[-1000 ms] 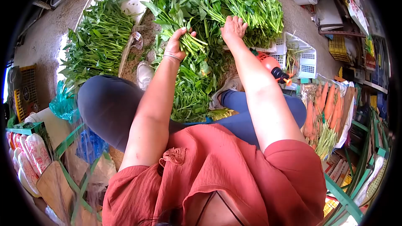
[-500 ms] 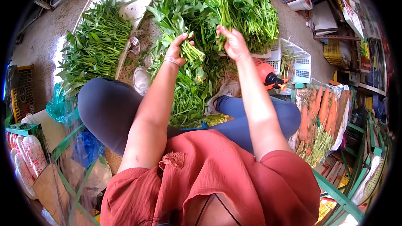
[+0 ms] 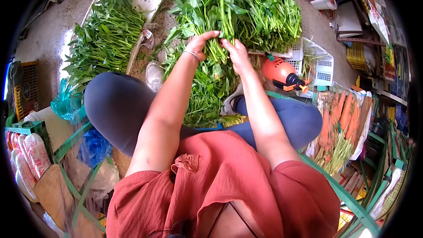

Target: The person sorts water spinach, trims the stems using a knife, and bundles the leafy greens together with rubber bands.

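Observation:
My left hand [image 3: 200, 45] is closed around a bunch of leafy green stems [image 3: 217, 52], their cut ends pointing toward me. Close beside it, my right hand [image 3: 238, 55] grips more of the long green stems [image 3: 226, 20], whose leaves reach away from me. The two hands nearly meet, and the bunches touch. Behind them rises a large heap of the same leafy greens [image 3: 273, 13]. Loose greens [image 3: 205, 92] lie below my hands, between my legs.
Left, a white foam tray [image 3: 152, 1] bears more stacked greens [image 3: 108, 35]. An orange pump sprayer [image 3: 277, 70] and a white plastic crate [image 3: 325, 64] stand to the right. Carrots [image 3: 341, 114] lie by my right knee. A green metal frame [image 3: 348, 198] runs alongside me.
My hands have come together, bringing the two bunches of greens side by side. My right hand moved slightly down. The view shifted a little, showing more of the orange sprayer.

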`<state>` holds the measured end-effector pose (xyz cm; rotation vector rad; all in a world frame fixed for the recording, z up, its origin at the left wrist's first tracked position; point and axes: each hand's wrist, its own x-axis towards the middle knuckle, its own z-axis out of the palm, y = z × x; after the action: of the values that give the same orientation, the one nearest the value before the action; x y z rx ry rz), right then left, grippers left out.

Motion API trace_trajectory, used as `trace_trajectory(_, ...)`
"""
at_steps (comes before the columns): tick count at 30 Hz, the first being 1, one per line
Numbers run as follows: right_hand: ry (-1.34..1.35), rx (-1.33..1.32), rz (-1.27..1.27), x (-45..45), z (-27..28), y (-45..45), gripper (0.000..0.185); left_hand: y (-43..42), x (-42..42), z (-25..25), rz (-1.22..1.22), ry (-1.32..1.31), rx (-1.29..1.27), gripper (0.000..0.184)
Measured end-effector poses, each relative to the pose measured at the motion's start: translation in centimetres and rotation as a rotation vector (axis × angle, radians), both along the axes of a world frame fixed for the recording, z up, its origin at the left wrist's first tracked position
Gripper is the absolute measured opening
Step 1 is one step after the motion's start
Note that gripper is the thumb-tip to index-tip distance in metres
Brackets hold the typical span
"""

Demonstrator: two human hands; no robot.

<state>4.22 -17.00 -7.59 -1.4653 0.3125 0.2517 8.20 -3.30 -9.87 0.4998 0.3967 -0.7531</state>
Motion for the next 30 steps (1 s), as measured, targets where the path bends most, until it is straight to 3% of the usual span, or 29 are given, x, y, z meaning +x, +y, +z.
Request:
trace_trajectory(1, -0.013, -0.212, 0.033, 0.2, -0.3, 0.1, 0.02, -0.1, -0.1, 0.0, -0.006, 0.029, 0.036, 0.019)
trace_trajectory(2, 0.083, -0.659, 0.194, 0.7, -0.4, -0.1, 0.025, -0.1, -0.3, 0.1, -0.009, 0.031, 0.036, 0.019)
trace_trajectory(3, 0.002, -0.792, 0.27, 0.4, 0.3, 0.4, 0.045, -0.2, -0.4, -0.1, 0.028, 0.043, 0.039, 0.018)
trace_trajectory(7, -0.13, -1.095, 0.3, -0.2, 2.1, 2.1, 0.061, -0.1, -0.6, -1.1, 0.084, 0.028, 0.131, 0.018)
trace_trajectory(9, 0.026, -1.181, 0.603, 0.3, 3.6, 1.7, 0.065, 0.3, -0.8, -1.0, 0.062, -0.005, 0.208, 0.019)
trace_trajectory(10, 0.005, -1.216, 0.6, 0.3, 3.6, 1.5, 0.069, 0.5, -0.9, -0.9, 0.044, -0.04, 0.282, 0.019)
trace_trajectory(11, 0.006, -1.214, 0.599, 0.6, 3.9, 1.4, 0.069, 0.5, -0.9, -0.7, 0.042, -0.04, 0.283, 0.019)
trace_trajectory(13, 0.375, -1.031, 0.351, 1.9, 4.6, 1.2, 0.07, 0.4, -1.0, -0.7, -0.017, -0.007, 0.239, 0.019)
trace_trajectory(14, 0.198, -1.003, 0.156, 2.0, 2.5, 0.5, 0.07, 0.3, -1.0, -0.7, -0.023, -0.011, 0.227, 0.019)
trace_trajectory(15, 0.185, -0.826, 0.086, 2.4, 1.4, -0.1, 0.053, 0.3, -1.0, -0.7, -0.025, -0.011, 0.227, 0.019)
trace_trajectory(17, 0.116, -0.093, -0.123, 2.5, -0.2, 0.3, 0.029, 0.1, -1.0, -0.7, -0.018, 0.048, 0.181, 0.019)
trace_trajectory(25, 0.183, 0.304, -0.254, 2.0, 0.6, 0.7, 0.008, 0.2, -1.2, -1.6, 0.066, 0.031, -0.056, 0.027)
trace_trajectory(29, -0.034, 0.004, -0.232, 1.6, -0.9, 1.3, 0.012, -0.3, -1.2, -2.5, 0.075, 0.038, -0.005, 0.024)
trace_trajectory(30, -0.158, -0.336, -0.172, 1.4, -1.4, 1.3, 0.015, -0.4, -1.3, -1.8, 0.088, 0.05, 0.002, 0.022)
